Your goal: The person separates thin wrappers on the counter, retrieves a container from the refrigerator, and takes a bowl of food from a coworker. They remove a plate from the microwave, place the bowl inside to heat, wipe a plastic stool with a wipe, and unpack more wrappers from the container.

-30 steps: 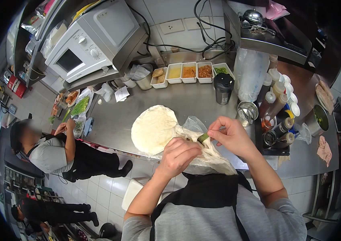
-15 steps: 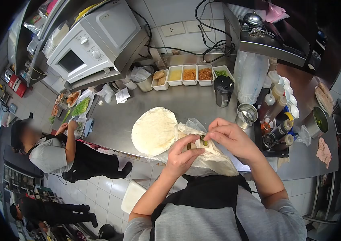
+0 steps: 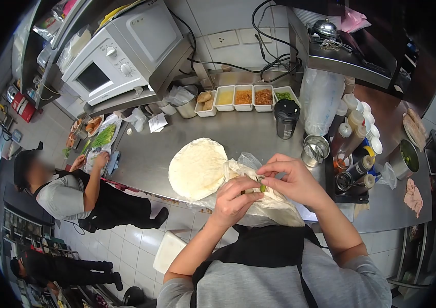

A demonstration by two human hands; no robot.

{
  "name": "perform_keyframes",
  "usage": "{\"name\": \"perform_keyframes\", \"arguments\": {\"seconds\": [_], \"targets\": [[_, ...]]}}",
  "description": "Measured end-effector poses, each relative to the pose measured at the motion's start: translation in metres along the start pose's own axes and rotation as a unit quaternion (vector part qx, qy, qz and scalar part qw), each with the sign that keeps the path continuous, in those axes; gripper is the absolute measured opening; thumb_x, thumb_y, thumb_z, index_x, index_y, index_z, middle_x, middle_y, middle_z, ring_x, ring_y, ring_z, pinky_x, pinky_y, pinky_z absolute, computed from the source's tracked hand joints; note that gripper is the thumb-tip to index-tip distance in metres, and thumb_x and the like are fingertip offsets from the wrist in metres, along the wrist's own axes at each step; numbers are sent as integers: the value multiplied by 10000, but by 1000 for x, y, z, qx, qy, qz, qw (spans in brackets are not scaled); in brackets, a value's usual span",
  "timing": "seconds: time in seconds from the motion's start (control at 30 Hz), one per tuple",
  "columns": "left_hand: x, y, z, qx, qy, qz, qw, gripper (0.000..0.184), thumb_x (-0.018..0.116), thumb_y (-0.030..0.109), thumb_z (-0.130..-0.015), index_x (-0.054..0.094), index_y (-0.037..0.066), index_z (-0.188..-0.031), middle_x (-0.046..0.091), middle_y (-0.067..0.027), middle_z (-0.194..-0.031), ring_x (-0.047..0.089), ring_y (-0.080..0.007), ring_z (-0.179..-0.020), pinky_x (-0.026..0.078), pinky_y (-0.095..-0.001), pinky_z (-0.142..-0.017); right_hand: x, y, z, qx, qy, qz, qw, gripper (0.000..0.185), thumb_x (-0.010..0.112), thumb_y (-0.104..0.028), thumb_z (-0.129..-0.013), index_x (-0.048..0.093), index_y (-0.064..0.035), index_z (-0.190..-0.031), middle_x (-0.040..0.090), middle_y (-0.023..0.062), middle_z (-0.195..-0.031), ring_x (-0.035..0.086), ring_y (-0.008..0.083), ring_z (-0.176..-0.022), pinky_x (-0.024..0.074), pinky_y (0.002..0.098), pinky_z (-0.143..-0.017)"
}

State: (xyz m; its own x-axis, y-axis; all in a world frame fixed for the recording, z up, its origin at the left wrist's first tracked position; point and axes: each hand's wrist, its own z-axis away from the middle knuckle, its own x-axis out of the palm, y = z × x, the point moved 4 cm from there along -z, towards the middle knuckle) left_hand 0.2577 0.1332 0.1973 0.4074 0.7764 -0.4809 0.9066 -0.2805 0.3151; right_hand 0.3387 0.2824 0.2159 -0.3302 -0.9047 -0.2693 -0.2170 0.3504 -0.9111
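"While you stand at the near edge of the surface [image 3: 148,164], where do you have the green piece [image 3: 262,188]?"

"Between your two grips, just above that edge. Your left grip [image 3: 234,201] is clamped on it, thumb and finger pinching, and green shows at either side of the fingertips."

"And your right grip [image 3: 296,180]?"

"Its fingertips are bunched close against the piece. Whether they clamp it, I cannot tell; your fingers hide the contact."

"What lies under you there?"

"A crumpled pale sheet [image 3: 278,203] with clear plastic about it, along the near edge. Just beside it, on the left, is your round flatbread [image 3: 197,168]."

"And farther off?"

"White tubs [image 3: 243,108] line the back edge, facing you. A black tumbler [image 3: 286,121] stands in front of the rightmost ones. Toward the surface's left end, another person [image 3: 66,196] stands near green stalks [image 3: 105,136]."
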Motion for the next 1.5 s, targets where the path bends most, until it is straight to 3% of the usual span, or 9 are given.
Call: {"name": "perform_keyframes", "arguments": {"seconds": [0.17,0.27,0.57,0.73,0.97,1.07,1.17,1.27,1.5], "targets": [[-3,2,-1,5,-5,-9,1000,218,787,-11,-594,695,63,-777,632,-70,-918,619,-244,-835,532,-342,-728,0,5,-3,49,-5,19,999,116,616,-77,-858,658,9,-925,582,33,-904,559,87,-790,465,227,-634],[-5,2,0,7,-8,-12,1000,228,790,-8,-593,702,69,-789,625,-71,-923,615,-244,-839,531,-346,-737,1,1,-3,28,14,12,999,123,633,-83,-808,659,-8,-903,608,79,-828,591,155,-703,475,273,-635],[-3,-3,7,-13,-7,-1,1000,208,795,5,-615,704,71,-790,598,-72,-913,617,-237,-853,535,-380,-821,2,-3,-4,-48,-6,52,997,116,668,-113,-811,680,-30,-891,588,51,-797,543,121,-645,446,254,-560],[-6,0,-3,-2,-9,9,1000,193,784,16,-619,674,57,-772,644,-112,-980,627,-258,-849,536,-373,-782,1,19,-3,44,32,-30,998,129,665,-131,-842,676,-7,-877,594,30,-724,545,75,-625,433,246,-545],[-10,-3,1,20,-39,-4,999,160,756,13,-645,657,56,-762,673,-63,-918,627,-236,-843,512,-375,-804,1,24,-2,110,76,-122,983,160,634,-121,-880,633,33,-838,596,9,-693,548,62,-585,442,226,-535],[-10,-2,-4,-58,-53,5,997,179,739,-10,-648,652,59,-788,663,-58,-922,618,-238,-865,500,-373,-816,1,33,-2,117,55,-92,987,163,656,-132,-854,608,21,-885,606,27,-769,578,85,-642,458,242,-564],[-10,1,-11,-66,-105,-4,992,218,725,-17,-652,651,67,-839,655,-57,-939,608,-236,-885,486,-373,-819,0,-6,-4,11,10,39,999,238,684,-145,-808,568,4,-952,603,62,-877,608,145,-712,477,272,-608],[-9,-4,-10,-53,-105,5,993,255,726,4,-651,654,81,-883,653,-38,-956,604,-222,-886,473,-386,-826,4,-14,-2,7,-9,85,996,291,684,-117,-757,527,-6,-975,583,111,-961,618,216,-764,487,309,-645],[-17,6,-13,-16,-170,-55,984,243,720,39,-660,659,110,-884,654,12,-945,619,-180,-882,441,-413,-934,-4,-10,-6,18,0,150,989,238,584,-3,-705,503,9,-928,597,155,-833,601,264,-673,466,355,-622]]}}
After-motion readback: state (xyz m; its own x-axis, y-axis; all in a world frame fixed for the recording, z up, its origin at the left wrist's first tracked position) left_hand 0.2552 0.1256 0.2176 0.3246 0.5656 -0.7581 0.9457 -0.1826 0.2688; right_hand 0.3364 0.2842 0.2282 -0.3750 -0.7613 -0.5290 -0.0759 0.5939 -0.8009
